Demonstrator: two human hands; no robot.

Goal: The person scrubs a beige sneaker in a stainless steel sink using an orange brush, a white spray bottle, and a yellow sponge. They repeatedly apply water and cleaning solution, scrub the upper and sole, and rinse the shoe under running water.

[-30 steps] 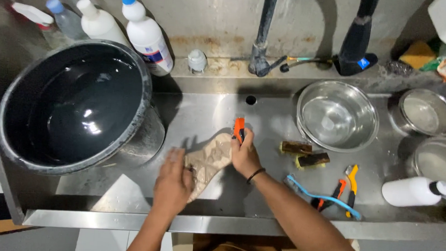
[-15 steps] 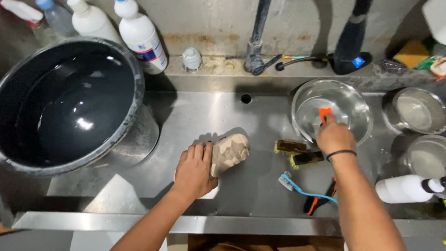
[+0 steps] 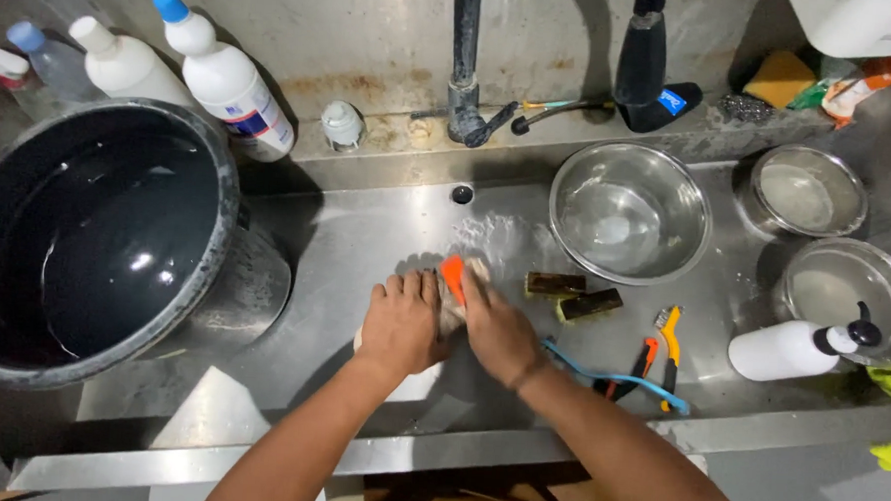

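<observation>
Both hands found together at sink [image 3: 366, 247] centre. Left hand [image 3: 402, 324] pressed flat, fingers curled over pale cloth-like lump [image 3: 453, 306]. Right hand [image 3: 497, 333] closed around orange-handled tool [image 3: 452, 277], long axis pointing away toward tap [image 3: 464, 101], touching lump from right. Steel bowl [image 3: 628, 210] noted just right.
</observation>
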